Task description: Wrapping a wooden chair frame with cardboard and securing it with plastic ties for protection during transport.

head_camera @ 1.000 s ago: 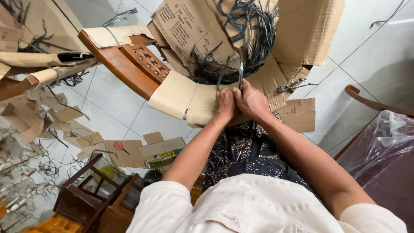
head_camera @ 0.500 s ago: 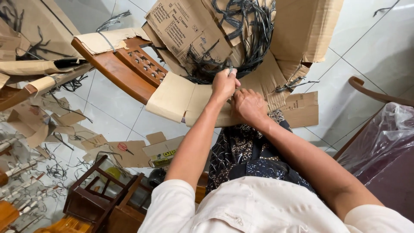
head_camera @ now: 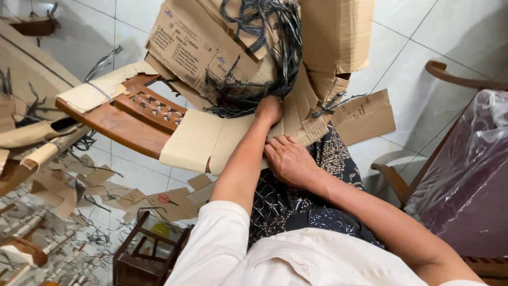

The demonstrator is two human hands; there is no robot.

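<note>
My left hand [head_camera: 270, 108] reaches into a tangle of black plastic straps [head_camera: 264, 50] lying in folded brown cardboard [head_camera: 206, 42]. Its fingers curl down among the straps and are hidden. My right hand [head_camera: 288, 159] lies palm down, fingers spread, on the near edge of the cardboard flap [head_camera: 201, 140] over my dark patterned lap [head_camera: 296, 196]. It holds nothing. The cardboard partly wraps a brown wooden chair part [head_camera: 121, 124] with a carved lattice.
Cardboard scraps, cut straps and red-handled scissors [head_camera: 165, 199] litter the white tiled floor [head_camera: 423, 32] at left. A small dark wooden stool [head_camera: 148, 254] stands at lower left. A plastic-covered chair [head_camera: 465, 175] with a curved wooden arm is at right.
My hands, together on a strap at the cardboard edge, have parted. The left one went up into the strap tangle. The right one flattened onto the flap. The view shifted right.
</note>
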